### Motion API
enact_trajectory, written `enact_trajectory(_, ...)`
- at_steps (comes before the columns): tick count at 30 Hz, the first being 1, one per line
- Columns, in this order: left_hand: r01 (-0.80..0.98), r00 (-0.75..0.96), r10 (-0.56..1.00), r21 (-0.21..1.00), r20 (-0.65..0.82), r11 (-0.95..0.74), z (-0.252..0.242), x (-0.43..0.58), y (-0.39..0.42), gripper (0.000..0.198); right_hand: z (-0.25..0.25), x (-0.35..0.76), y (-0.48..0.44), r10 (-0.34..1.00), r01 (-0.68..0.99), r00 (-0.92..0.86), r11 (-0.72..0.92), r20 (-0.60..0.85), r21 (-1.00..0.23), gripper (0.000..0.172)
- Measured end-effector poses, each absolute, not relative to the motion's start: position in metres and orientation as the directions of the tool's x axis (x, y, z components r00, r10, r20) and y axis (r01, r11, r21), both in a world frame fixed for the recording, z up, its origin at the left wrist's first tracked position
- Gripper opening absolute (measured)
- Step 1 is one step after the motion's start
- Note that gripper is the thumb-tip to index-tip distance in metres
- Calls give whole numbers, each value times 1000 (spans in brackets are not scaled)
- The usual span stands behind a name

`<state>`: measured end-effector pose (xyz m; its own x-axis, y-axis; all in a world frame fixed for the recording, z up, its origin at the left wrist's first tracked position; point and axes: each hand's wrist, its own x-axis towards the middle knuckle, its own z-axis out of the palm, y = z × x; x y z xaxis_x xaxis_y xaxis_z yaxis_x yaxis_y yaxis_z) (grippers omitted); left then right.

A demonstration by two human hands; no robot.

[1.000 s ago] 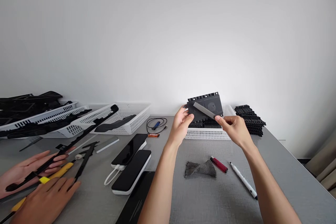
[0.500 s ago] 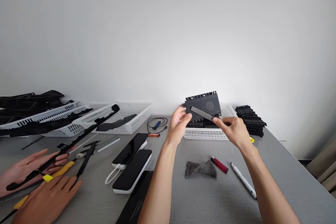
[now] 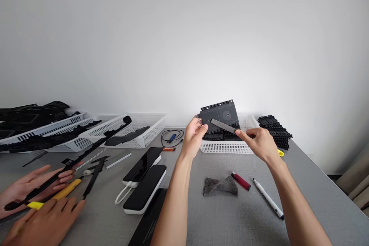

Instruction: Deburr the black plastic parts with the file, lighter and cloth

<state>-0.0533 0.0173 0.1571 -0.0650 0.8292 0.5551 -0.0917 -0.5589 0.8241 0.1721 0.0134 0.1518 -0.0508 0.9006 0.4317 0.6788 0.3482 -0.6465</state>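
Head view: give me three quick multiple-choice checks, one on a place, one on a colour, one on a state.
1. Where does the red lighter lie?
A. in the white basket
B. on the table between the grey cloth and the white pen
C. on a phone

2. What colour is the flat plate?
A. black
B. yellow
C. white

3. What is the right hand doing?
A. resting flat on the table
B. hanging free
C. pinching a grey file laid across the plate, which the left hand holds up

Answers: 1 B, it lies between them; 2 A, dark all over; 3 C, fingers close on the file's end.
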Motion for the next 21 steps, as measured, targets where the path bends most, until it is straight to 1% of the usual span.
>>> enact_trajectory(3, -85, -60, 844, 840, 532, -536, 157, -53, 16, 44, 152, 172, 14, 900, 670, -41, 347, 434, -657, 70)
enact_trajectory(6, -125, -75, 847, 838, 526, -532, 159, -52, 16, 42, 152, 174, 15, 893, 680, -41, 354, 449, -642, 70)
enact_trajectory(10, -171, -188, 841, 826, 508, -537, 161, -51, 17, 39, 153, 187, 17, 880, 702, -54, 370, 473, -609, 69)
enact_trajectory(13, -138, -235, 826, 824, 512, -550, 160, -50, 19, 43, 154, 196, 19, 877, 719, -36, 356, 479, -597, 69)
enact_trajectory(17, -92, -212, 816, 820, 538, -565, 161, -49, 18, 45, 155, 199, 18, 869, 745, -30, 349, 494, -569, 67)
enact_trajectory(21, -63, -231, 796, 808, 559, -586, 161, -50, 16, 46, 156, 198, 16, 858, 747, -37, 364, 513, -556, 68)
